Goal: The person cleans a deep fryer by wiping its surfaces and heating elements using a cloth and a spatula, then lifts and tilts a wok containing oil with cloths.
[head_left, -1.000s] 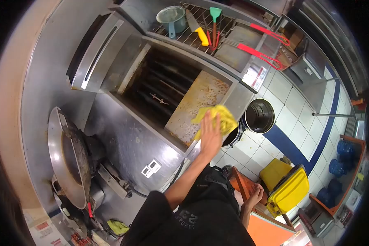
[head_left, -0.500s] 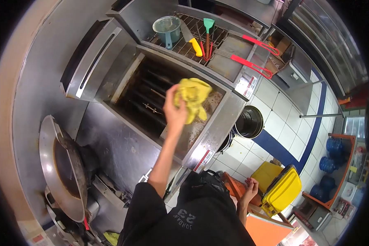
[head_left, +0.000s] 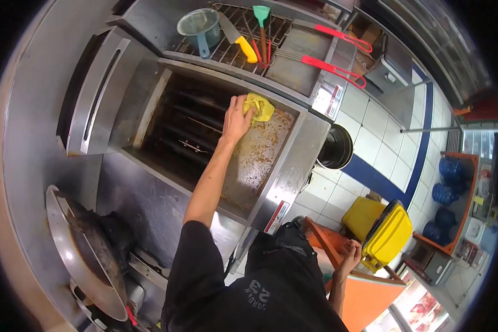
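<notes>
My left hand [head_left: 239,117] is closed on a crumpled yellow cloth [head_left: 258,107], which touches the upper part of a stained, brown-spotted metal surface [head_left: 260,157]. This surface lies inside a steel appliance beside a dark, slatted recess [head_left: 191,119]. Low on the right, my right hand [head_left: 350,254] hangs with curled fingers near a yellow bin [head_left: 386,235], and no object shows in it.
A wire rack beyond holds a blue-grey pot [head_left: 198,27], a yellow-handled knife [head_left: 238,39], a green-headed brush [head_left: 262,16] and red-handled utensils [head_left: 332,69]. A large wok [head_left: 74,254] stands at left. A black container [head_left: 336,146] is on the tiled floor.
My left hand and the cloth have moved up the spotted surface, uncovering more of it. The cloth is more bunched. The camera view has shifted, and my right hand appears slightly farther right.
</notes>
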Demonstrator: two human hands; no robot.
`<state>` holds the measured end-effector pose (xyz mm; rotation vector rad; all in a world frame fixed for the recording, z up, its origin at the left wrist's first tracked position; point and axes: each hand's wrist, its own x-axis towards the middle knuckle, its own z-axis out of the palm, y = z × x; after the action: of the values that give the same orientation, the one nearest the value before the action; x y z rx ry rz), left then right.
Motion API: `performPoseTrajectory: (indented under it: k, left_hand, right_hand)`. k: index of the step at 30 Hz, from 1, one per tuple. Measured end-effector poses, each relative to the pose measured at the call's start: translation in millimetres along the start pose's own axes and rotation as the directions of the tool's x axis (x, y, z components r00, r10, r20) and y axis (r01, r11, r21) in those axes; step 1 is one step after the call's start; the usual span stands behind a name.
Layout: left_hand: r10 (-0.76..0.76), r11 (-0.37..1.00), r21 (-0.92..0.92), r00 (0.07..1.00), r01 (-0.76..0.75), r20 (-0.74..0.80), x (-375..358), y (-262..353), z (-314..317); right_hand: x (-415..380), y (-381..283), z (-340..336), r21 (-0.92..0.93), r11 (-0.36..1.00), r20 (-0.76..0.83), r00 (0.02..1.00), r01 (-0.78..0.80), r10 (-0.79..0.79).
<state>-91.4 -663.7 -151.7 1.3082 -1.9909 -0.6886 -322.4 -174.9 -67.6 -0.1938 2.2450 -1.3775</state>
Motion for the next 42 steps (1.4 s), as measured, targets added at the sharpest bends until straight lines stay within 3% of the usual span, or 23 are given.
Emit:
performPoseTrajectory:
  k: [7,9,11,14,16,17,20,21,23,25,29,33,36,40,42]
  left_hand:
    - [0.114,0.990,0.068,0.988,-0.122,0.108,-6.9,-3.3,22.0]
    - [0.121,0.991,0.033,0.984,-0.126,0.134,-21.5,3.9,17.6]
    - [0.153,0.988,-0.038,0.956,-0.148,0.251,-46.3,9.1,15.4]
    - [0.189,0.982,-0.079,0.940,-0.173,0.285,-88.0,17.9,6.4]
    - [0.099,0.992,-0.103,0.936,-0.068,0.338,-92.2,30.2,-4.8]
    - [0.111,0.991,-0.106,0.933,-0.079,0.342,-83.6,31.3,-5.7]
    - [0.043,0.997,-0.070,0.987,-0.033,0.153,-38.6,50.7,-15.3]
    - [0.119,0.993,-0.025,0.990,-0.118,0.070,-23.8,49.9,-6.1]
    - [0.068,0.997,-0.033,0.986,-0.064,0.152,-1.3,41.7,14.0]
    - [0.115,0.991,0.049,0.982,-0.123,0.151,2.5,37.4,37.4]
    - [0.157,0.987,-0.004,0.975,-0.159,0.156,-13.5,25.3,60.1]
    - [0.222,0.975,-0.090,0.930,-0.204,0.293,-26.4,24.0,42.6]
    - [0.162,0.986,-0.109,0.892,-0.127,0.422,-53.4,23.7,28.9]
    - [0.182,0.981,-0.148,0.856,-0.125,0.483,-101.0,20.9,-12.3]
    - [0.144,0.988,-0.136,0.779,-0.076,0.611,-123.0,26.2,-38.0]
  right_hand:
    - [-19.8,58.0,-42.4,0.127,0.974,-0.147,0.967,-0.190,0.208]
    - [-19.3,48.5,-38.7,0.038,0.991,-0.139,0.982,-0.127,0.131]
    - [-22.2,26.8,-28.9,0.070,0.986,-0.152,0.976,-0.149,0.158]
    - [-17.8,25.5,-24.6,0.096,0.986,-0.171,0.973,-0.137,0.152]
    - [-12.6,33.6,-25.4,0.066,0.990,-0.177,0.974,-0.128,0.138]
    - [-11.2,39.2,-26.2,0.075,0.989,-0.186,0.973,-0.127,0.139]
    - [-24.6,36.6,-26.9,0.062,0.989,-0.137,0.980,-0.136,0.144]
    - [-27.6,33.8,-25.1,0.064,0.985,-0.153,0.974,-0.161,0.169]
    - [-32.4,35.1,-26.9,0.074,0.980,-0.179,0.964,-0.184,0.194]
    - [-39.3,40.8,-33.7,0.109,0.969,-0.273,0.931,-0.222,0.244]
    - [-62.2,53.5,-45.2,0.161,0.968,-0.298,0.926,-0.191,0.233]
    - [-55.6,56.0,-39.2,0.147,0.947,-0.263,0.912,-0.285,0.315]
    - [-51.3,50.2,-36.1,0.121,0.962,-0.254,0.930,-0.243,0.267]
    - [-45.0,58.5,-37.8,0.161,0.970,-0.228,0.950,-0.180,0.214]
    - [-48.5,61.4,-38.7,0.181,0.966,-0.220,0.950,-0.185,0.223]
